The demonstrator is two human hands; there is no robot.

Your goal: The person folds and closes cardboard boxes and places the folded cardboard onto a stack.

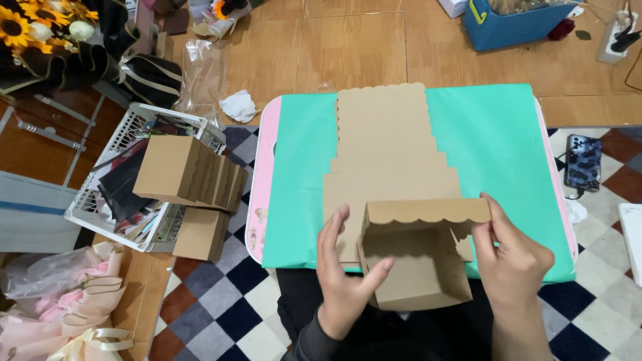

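Note:
A brown cardboard box blank (391, 150) with scalloped edges lies flat on a small table with a green top (498, 147). Its near end is folded up into an open box shape (414, 264). My left hand (344, 277) grips the left wall of that folded part, thumb inside. My right hand (511, 254) holds the right end of the upright scalloped flap (428, 210), pinching it near the corner.
A white plastic basket (127, 144) at the left holds several folded brown boxes (190, 172) and dark paper. Flower bouquets lie at far left. A phone (583, 162) lies right of the table. A blue bin (518, 23) and power strip sit at the back.

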